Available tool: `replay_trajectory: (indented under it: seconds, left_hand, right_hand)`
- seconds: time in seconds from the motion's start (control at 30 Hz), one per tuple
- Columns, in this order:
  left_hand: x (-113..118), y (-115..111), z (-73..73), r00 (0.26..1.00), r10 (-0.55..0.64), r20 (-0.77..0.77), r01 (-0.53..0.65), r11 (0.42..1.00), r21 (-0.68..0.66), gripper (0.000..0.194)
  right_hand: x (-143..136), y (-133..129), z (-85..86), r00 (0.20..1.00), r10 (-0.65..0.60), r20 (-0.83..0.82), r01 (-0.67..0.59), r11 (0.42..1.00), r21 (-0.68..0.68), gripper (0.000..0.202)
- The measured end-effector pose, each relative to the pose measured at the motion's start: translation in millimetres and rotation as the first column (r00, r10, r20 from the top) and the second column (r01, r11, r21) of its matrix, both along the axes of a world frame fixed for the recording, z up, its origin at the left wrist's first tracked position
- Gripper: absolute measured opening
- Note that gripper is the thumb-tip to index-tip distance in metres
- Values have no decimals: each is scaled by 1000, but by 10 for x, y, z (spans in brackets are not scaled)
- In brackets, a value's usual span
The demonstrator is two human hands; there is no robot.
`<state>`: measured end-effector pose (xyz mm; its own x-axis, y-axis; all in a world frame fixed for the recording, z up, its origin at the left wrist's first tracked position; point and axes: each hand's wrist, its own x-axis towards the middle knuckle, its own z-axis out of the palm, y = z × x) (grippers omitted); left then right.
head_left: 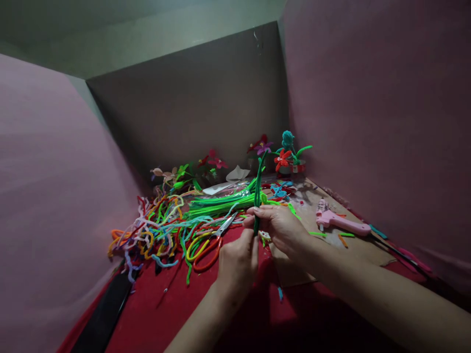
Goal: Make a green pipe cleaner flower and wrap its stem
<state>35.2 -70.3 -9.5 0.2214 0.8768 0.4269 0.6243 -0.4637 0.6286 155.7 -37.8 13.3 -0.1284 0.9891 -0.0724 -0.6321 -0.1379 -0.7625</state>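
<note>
Taking the hands as the centre of the dial, we see a slim upright bunch of dark green chenille stems (258, 191), rising toward twelve o'clock. Our right hand (281, 225) pinches it between thumb and fingers partway up; our left hand (237, 262) is closed on its lower end, just below.

We judge this piece to be at an early stage: it is lengths held together, with no petals or bloom visible on it. What seems done stands behind: a teal flower (287, 139) and an orange-red flower (282, 159) at one o'clock, and a pink flower (218, 163) toward eleven. Shaping and securing the green piece look to be left, as far as we can tell. Material is plentiful, with a bundle of bright green chenille stems (221, 203) at ten o'clock and a tangled heap of mixed chenille stems (150, 233) at nine. Yellow-and-orange-handled scissors (217, 237) lie with blades parted near our left hand, also toward nine; a pink hot-glue gun (344, 223) rests on the cardboard (294, 267) at three.

Our fingers cover the bunch's lower end, so we cannot tell whether it is twisted or how many stems it has. The rear flowers overlap in dim light, and both forearms run out of frame.
</note>
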Motion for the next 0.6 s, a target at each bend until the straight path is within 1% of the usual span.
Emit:
replay_trajectory:
  seconds: [0.03,0.07,0.1,0.13,0.17,0.2,0.23,0.27,0.3,0.33,0.37,0.43,0.5,0.53,0.6]
  left_hand:
    - [-9,-7,-11,996,8,-89,-2,998,59,20]
    - [-29,-4,0,989,-10,-150,20,998,64,21]
    - [-61,9,33,984,-39,-174,45,999,29,22]
    - [-106,35,88,981,-106,-162,98,994,-55,20]
    - [-158,73,158,977,-182,-111,165,975,-147,20]
    - [-214,123,234,980,-196,-31,188,965,-182,21]
    - [-268,183,309,987,-154,52,161,970,-183,22]
    - [-315,249,373,986,-70,153,97,980,-174,23]
    - [-350,317,420,972,-12,233,63,975,-212,24]
    - [-372,383,449,950,20,312,64,965,-255,25]
    - [-380,445,460,923,11,384,114,947,-301,26]
    - [-363,541,442,865,-45,500,237,914,-329,25]
    - [-324,594,400,831,-88,549,307,896,-320,21]
    - [-303,606,379,830,-94,550,307,899,-311,22]
    - [-268,608,341,845,-64,532,255,921,-296,27]
  right_hand:
    - [4,14,-8,1000,-3,30,3,1000,-9,9]
    - [11,29,-18,999,3,53,-3,1000,-10,10]
    - [21,47,-30,998,13,69,-13,1000,3,10]
    - [33,65,-42,997,25,79,-27,999,29,10]
    - [45,82,-52,996,39,82,-44,997,63,10]
    - [54,98,-61,995,54,82,-62,993,96,10]
    - [60,111,-68,994,72,83,-81,989,123,9]
    - [60,121,-72,991,99,86,-110,985,135,9]
    - [55,128,-76,986,135,97,-148,980,135,9]
    - [45,132,-79,977,178,115,-193,973,130,9]
    - [32,134,-82,966,216,144,-234,964,123,8]
    - [1,135,-93,940,269,212,-298,947,118,9]
    - [-23,138,-111,925,274,264,-315,941,125,11]
    - [-31,141,-122,924,266,275,-309,943,126,12]
    - [-41,149,-145,933,241,267,-280,952,120,12]
